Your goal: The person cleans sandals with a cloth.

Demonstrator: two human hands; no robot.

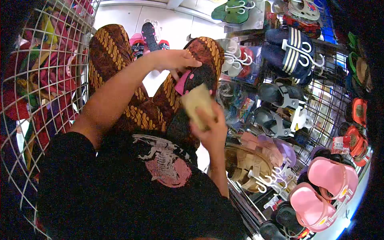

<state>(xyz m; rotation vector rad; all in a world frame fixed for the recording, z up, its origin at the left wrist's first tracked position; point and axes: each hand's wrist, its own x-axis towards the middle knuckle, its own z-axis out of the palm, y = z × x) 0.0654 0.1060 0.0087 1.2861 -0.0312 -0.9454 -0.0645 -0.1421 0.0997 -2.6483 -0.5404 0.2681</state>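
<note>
My left hand [172,61] is closed at the upper end of a black and pink sandal [192,82], which lies over my knee on the patterned brown cloth [148,114]. A yellowish sponge-like block [197,105] is held in my right hand [210,124], with the fingers wrapped round its near side. The block is close against the lower end of the sandal and is blurred; whether they touch I cannot tell.
Another dark sandal [149,35] with pink spots is on the white floor beyond my knees. At the left stands a wire basket [50,60] of colourful footwear. Hanging footwear fills the right rack, including pink clogs [310,206] and navy striped slides [294,54].
</note>
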